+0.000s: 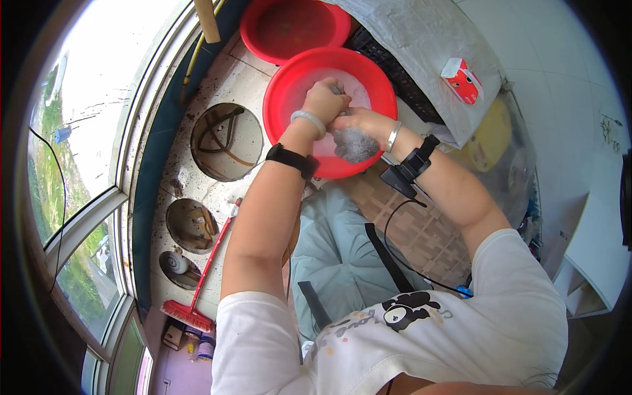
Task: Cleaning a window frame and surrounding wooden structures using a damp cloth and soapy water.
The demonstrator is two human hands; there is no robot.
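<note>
Over a red plastic basin (379, 89) with cloudy, sudsy water (356, 85), both my hands grip a wet grey cloth (356, 146). My left hand (323, 100) is clenched around one part of it, and a bit of grey shows between the fingers. Just below and to the right, my right hand (363, 122) is closed on the same cloth, its fingers partly hidden. A foamy bulge of the cloth hangs beneath the right hand, near the basin's front wall. The two hands are close together and seem to touch.
Behind stands a second red basin (247, 37) with dark water. A black plastic crate (402, 74) and a sheet-covered surface (419, 37) with a tissue pack (462, 81) are at right. Left are a counter with round holes (227, 141), a red broom (190, 314) and windows (84, 217).
</note>
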